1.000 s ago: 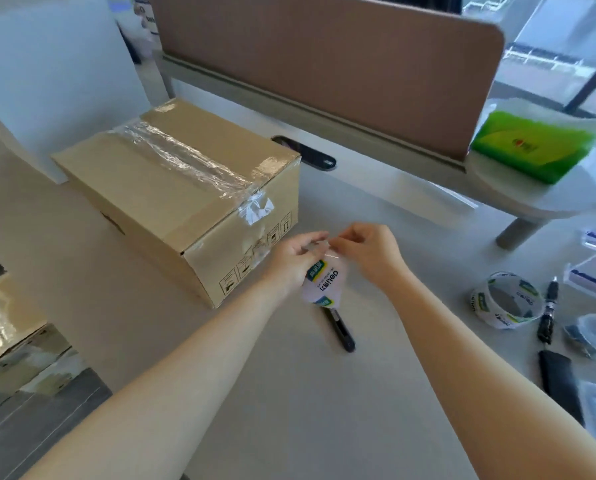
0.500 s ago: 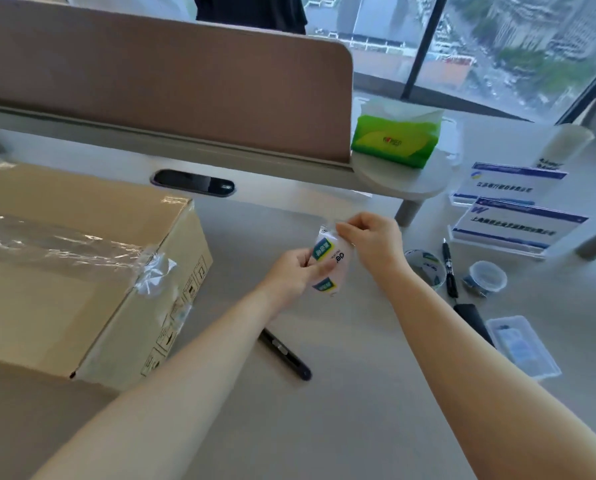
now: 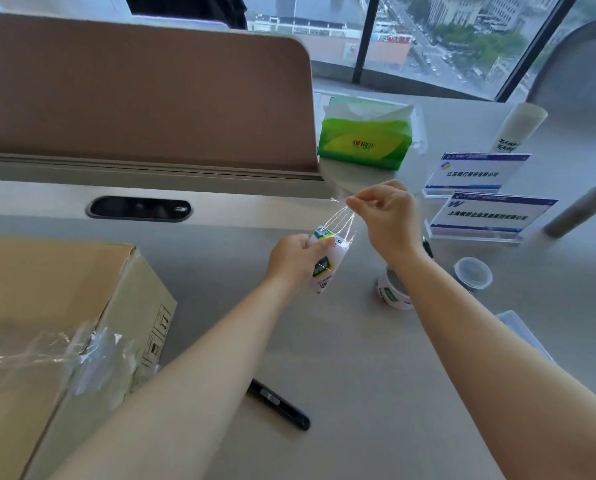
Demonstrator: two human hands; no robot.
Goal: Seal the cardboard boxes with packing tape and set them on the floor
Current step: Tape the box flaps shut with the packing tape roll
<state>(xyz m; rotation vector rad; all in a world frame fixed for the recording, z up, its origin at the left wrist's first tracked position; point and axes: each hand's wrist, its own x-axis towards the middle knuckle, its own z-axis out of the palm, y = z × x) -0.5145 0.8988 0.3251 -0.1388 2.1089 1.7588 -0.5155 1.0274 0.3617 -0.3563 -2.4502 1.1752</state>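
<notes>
The left hand point(image 3: 294, 259) holds a roll of packing tape point(image 3: 327, 259) in the air above the tabletop point(image 3: 358, 358), its fingers point(image 3: 319, 245) curled closed around the roll's rim. The right hand point(image 3: 386, 220) is raised just beyond it, thumb and forefinger pinched shut on the free end of the clear tape strip point(image 3: 346, 220), which stretches between roll and fingertips. A taped cardboard box point(image 3: 47, 306) sits at the left on the tabletop. A second roll point(image 3: 391, 294) lies under the right wrist, and a black knife point(image 3: 279, 405) rests nearer the viewer.

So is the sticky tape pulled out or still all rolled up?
Pulled out a bit: the right hand pinches a clear strip stretched up from the white packing tape roll held by the left hand.
</notes>
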